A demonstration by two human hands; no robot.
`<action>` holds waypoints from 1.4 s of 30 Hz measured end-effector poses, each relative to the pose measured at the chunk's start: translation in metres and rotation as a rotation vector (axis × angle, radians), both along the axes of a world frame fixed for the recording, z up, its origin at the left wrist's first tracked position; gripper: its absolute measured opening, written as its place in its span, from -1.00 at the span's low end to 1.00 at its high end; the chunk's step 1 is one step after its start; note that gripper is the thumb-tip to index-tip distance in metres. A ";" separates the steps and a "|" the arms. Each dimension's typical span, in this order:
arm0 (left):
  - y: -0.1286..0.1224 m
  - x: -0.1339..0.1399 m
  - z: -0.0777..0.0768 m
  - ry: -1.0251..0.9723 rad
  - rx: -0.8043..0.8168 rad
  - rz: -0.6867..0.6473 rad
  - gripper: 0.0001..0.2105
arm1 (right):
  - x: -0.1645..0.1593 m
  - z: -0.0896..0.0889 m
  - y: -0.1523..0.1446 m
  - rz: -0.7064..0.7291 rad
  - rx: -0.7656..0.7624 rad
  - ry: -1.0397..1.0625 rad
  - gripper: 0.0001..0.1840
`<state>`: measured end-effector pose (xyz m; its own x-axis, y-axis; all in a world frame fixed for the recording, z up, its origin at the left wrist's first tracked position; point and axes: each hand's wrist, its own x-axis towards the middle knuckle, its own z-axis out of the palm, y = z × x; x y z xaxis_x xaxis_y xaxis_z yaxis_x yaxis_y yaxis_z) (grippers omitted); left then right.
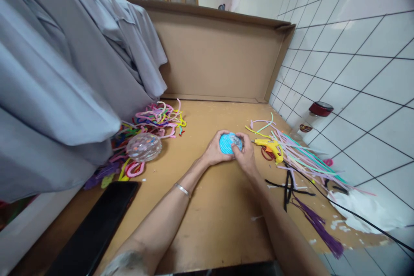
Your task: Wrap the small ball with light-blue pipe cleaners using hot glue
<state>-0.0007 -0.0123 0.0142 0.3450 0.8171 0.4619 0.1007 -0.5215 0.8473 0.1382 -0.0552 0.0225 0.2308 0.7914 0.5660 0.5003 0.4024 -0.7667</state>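
Between my two hands, over the middle of the table, is a small round blue coiled piece [226, 143] with ridges and a greyish patch on its right side. My left hand [216, 148] wraps around its left edge. On the other side, my right hand [246, 153] grips it with the thumb pressed on its face. Just right of that hand lies a yellow hot glue gun [271, 147], with its nozzle towards my fingers. Red-handled scissors [265, 154] are partly hidden under the glue gun.
Pipe cleaners [158, 116] heap at left beside a clear glass dish [144, 146]; more [304, 155] lie at right. A black phone [97, 224], purple tassel [318, 224], black stems [287, 189], white tissue [359, 211] and lidded jar [312, 120] surround the workspace. Cardboard [213, 56] stands behind.
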 end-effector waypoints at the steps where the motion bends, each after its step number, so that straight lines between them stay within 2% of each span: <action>1: 0.000 0.000 0.000 -0.001 -0.017 0.002 -0.22 | 0.000 0.001 0.000 -0.003 0.004 -0.010 -0.64; 16: 0.001 -0.001 -0.001 -0.006 0.071 -0.030 -0.36 | -0.001 0.009 -0.005 0.028 0.106 -0.207 -0.69; 24: 0.003 0.000 -0.005 -0.035 0.057 -0.074 -0.35 | -0.003 0.019 -0.013 -0.054 0.027 -0.565 -0.68; 27: 0.004 0.001 -0.006 -0.022 0.074 -0.070 -0.33 | -0.002 0.019 -0.013 -0.064 0.028 -0.559 -0.69; 32: 0.005 -0.001 -0.005 0.084 0.197 0.009 -0.30 | 0.000 0.016 -0.012 -0.050 0.026 -0.541 -0.68; 34: 0.006 -0.002 -0.003 0.099 0.223 -0.003 -0.30 | -0.001 0.016 -0.012 -0.051 0.026 -0.552 -0.68; 38: 0.009 -0.002 -0.002 0.083 0.227 -0.075 -0.33 | -0.002 0.016 -0.013 -0.077 0.053 -0.552 -0.67; 42: 0.012 0.000 -0.003 0.041 0.182 -0.063 -0.32 | -0.003 0.017 -0.013 -0.081 0.068 -0.533 -0.63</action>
<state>-0.0009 -0.0006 0.0110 0.4147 0.6976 0.5842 0.0955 -0.6719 0.7345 0.1353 -0.0686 0.0392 -0.0429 0.7406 0.6706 0.8442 0.3858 -0.3721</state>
